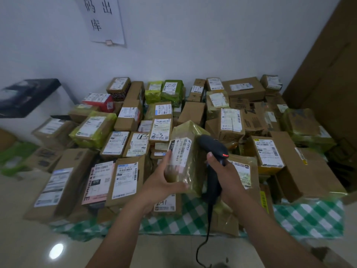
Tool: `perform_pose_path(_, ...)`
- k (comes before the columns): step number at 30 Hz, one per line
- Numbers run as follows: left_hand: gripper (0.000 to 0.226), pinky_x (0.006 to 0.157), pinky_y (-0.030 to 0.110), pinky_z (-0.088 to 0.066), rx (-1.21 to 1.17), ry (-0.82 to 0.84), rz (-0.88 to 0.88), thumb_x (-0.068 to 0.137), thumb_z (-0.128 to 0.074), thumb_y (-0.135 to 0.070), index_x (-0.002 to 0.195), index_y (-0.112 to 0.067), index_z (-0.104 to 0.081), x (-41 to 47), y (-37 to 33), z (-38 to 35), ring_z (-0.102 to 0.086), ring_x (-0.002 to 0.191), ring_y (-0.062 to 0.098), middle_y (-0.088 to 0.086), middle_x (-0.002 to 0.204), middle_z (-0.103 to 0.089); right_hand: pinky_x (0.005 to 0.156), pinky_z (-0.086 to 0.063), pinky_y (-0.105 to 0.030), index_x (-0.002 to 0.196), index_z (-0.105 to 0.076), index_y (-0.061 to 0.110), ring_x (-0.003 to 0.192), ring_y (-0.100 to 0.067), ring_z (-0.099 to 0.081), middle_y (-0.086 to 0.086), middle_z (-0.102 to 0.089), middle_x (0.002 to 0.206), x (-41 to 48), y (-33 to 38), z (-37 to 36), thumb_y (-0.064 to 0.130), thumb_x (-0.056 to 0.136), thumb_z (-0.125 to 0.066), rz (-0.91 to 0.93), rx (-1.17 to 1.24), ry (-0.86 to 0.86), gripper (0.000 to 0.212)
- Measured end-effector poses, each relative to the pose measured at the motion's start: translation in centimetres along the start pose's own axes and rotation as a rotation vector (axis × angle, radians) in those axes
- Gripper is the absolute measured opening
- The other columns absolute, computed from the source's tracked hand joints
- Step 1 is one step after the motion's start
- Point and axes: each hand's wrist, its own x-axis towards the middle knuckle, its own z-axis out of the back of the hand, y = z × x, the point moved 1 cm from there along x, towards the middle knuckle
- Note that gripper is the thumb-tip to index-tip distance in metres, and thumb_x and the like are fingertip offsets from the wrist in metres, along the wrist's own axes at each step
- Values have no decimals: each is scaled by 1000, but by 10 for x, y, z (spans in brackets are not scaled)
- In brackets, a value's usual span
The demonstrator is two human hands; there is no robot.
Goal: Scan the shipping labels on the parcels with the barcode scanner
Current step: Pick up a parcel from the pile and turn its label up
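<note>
My left hand (164,179) is curled round the lower end of a parcel (190,161) wrapped in yellowish tape. The thumb lies up its left edge, and my fingers (183,185) wrap under its bottom and lift it above the heap. Its white shipping label (178,151) sits just above my thumb tip, facing me, with a black strip at its top corner. My right hand (227,174) grips the black barcode scanner (211,147) by the handle, the thumb pressed against its neck. The scanner head rises above those fingers, right beside the parcel's right side. I cannot tell whether the two touch. A small red light glows on the scanner just above my right knuckles. Its cable (204,238) hangs from below my right palm, between my forearms. Beyond and to either side of both sets of fingers lies the heap of other parcels (131,120), mostly brown cartons with white labels and some bound in green or yellow tape. They rest on a green and white checked cloth (309,217), which shows below my right wrist. A paper sheet (104,20) with large characters hangs on the wall (193,45) far beyond my left fingers.
</note>
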Motion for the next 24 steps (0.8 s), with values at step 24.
perform_pose_path(24, 94, 99, 37, -40, 653, -760, -375, 63, -86, -9, 142, -12, -37, 3, 38, 73, -37, 129, 24, 9, 141, -40, 46, -48, -24, 82, -67, 4, 48, -22, -61, -15, -70, 67, -22, 23, 10, 41, 87, -68, 142, -652, 330, 38)
